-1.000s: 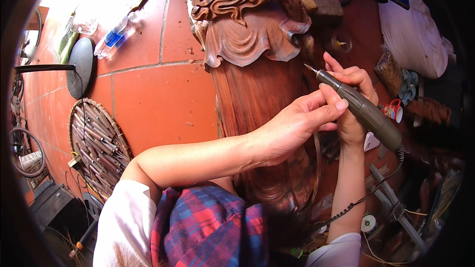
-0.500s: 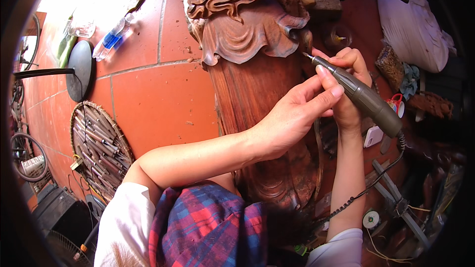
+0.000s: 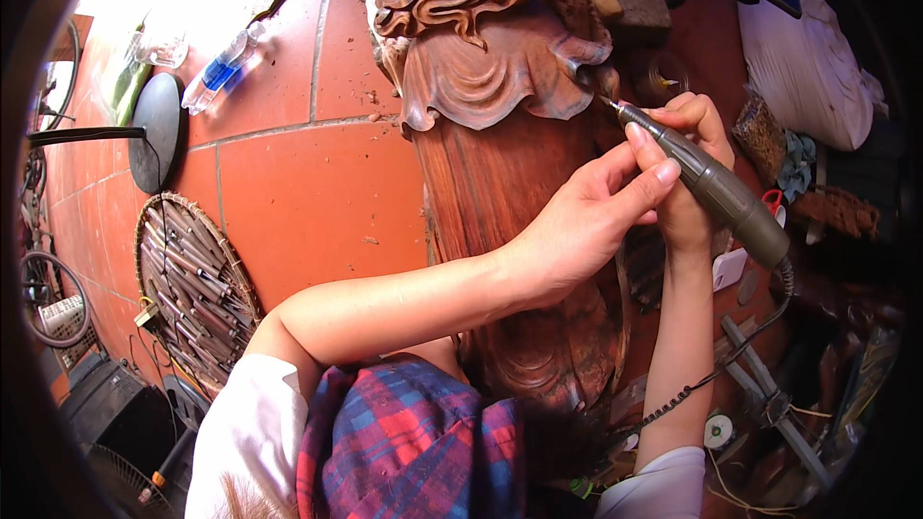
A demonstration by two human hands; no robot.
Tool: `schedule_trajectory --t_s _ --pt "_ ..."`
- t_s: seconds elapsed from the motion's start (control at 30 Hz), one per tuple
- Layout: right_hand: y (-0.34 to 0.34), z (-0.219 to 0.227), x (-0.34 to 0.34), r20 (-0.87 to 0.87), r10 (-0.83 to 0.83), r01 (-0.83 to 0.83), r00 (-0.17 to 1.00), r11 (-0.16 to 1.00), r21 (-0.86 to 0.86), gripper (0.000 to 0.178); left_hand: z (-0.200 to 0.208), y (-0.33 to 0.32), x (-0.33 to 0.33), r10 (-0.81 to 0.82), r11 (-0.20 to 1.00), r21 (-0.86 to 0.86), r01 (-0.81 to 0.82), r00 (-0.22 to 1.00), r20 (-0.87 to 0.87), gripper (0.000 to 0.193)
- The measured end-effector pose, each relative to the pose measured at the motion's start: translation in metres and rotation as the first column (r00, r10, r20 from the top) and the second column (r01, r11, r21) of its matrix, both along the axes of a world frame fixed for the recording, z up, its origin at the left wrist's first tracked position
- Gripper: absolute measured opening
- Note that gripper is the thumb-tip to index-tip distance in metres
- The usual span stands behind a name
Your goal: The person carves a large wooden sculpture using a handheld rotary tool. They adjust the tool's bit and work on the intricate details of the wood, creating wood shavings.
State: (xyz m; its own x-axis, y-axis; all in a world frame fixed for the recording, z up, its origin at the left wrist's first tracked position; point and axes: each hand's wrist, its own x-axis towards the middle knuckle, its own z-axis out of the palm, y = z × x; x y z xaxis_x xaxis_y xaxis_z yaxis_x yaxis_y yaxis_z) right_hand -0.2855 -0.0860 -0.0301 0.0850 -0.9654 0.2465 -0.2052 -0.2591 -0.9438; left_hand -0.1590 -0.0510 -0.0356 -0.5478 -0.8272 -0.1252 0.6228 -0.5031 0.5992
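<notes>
A dark rotary carving tool (image 3: 726,194) with a thin metal bit points up and left at the right edge of a reddish-brown wood carving (image 3: 481,82). My right hand (image 3: 685,221) is wrapped around the tool, its fingers curled over the far side. From the left, my left hand (image 3: 586,216) reaches across the carving, thumb and fingertips pressed against the tool near its front. Both hands are closed. The bit's tip is beside the wavy carved fold; whether it touches the wood I cannot tell. A coiled cord (image 3: 678,400) trails from the tool's back end.
At left, a round basket (image 3: 197,288) holds several slim handled tools, beside a dark round stand base (image 3: 157,135). A plastic bottle (image 3: 223,72) and a brush (image 3: 269,0) lie on the tiled floor. A white sack (image 3: 808,67) and a white phone-like object (image 3: 730,269) are at right.
The view has shifted a little, so the scene sits slightly farther right. Both hands keep the same grip, and the tool stays near the same carved edge.
</notes>
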Motion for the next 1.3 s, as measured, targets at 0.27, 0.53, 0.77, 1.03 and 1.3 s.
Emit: schedule_trajectory --t_s 0.27,0.53,0.77,1.03,1.3 --pt "0.001 -0.001 -0.002 -0.032 0.034 -0.034 0.999 0.999 0.007 0.017 -0.004 0.003 0.001 -0.025 0.998 0.055 0.029 0.997 -0.067 0.038" --pt "0.006 0.008 0.01 -0.046 -0.016 0.019 0.999 0.997 0.071 0.016 -0.009 0.002 0.003 -0.001 0.999 0.032 0.004 0.993 -0.117 0.037" --pt "0.005 0.007 0.008 -0.069 -0.007 0.01 0.998 0.999 0.042 0.015 -0.011 0.004 0.001 0.018 0.997 0.077 -0.006 0.989 -0.148 0.036" --pt "0.004 0.0 0.001 -0.118 0.03 -0.031 0.993 0.999 -0.009 0.015 -0.012 0.005 0.003 -0.004 0.995 0.101 0.021 0.986 -0.17 0.038" --pt "0.003 0.003 0.002 -0.259 0.018 -0.027 0.966 0.999 -0.032 0.014 -0.017 0.007 0.002 0.029 0.993 0.121 -0.001 0.972 -0.232 0.039"
